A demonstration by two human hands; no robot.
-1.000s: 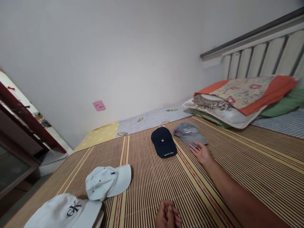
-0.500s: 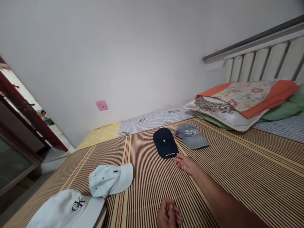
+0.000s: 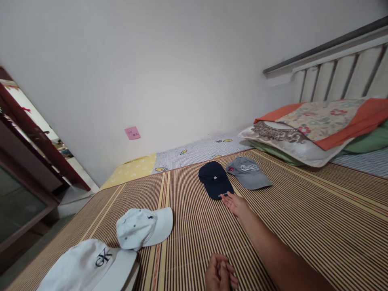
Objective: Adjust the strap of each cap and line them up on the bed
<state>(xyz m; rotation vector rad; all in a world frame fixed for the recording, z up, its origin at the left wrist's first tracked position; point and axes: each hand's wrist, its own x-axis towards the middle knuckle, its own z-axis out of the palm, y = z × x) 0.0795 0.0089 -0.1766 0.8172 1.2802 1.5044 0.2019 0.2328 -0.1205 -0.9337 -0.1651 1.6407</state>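
My right hand (image 3: 234,203) reaches in from the lower right, palm turned partly up. Its fingers are stretched out, and the tips touch the front edge of the navy baseball cap (image 3: 214,178), overlapping the brim. I see no closed grip on it. The navy cap lies brim toward me, beside a grey baseball cap (image 3: 250,174) with white lettering. My left hand (image 3: 221,273) rests low in the view, fingers curled in, with nothing visible in them. To its left lie a pale baseball cap (image 3: 136,228) with a small dark emblem and a white baseball cap (image 3: 79,264) marked CK.
A striped bamboo mat (image 3: 188,226) covers the bed, with a checked sheet (image 3: 194,155) along the wall. Pillows (image 3: 321,129) are stacked at the right below a white headboard (image 3: 339,76). A pink note (image 3: 132,133) sticks to the wall. A doorway (image 3: 60,141) stands at the left.
The navy cap's brim has shifted slightly right, and my right fingertips now overlap it more. My left hand stays curled. The whole view has moved a little.
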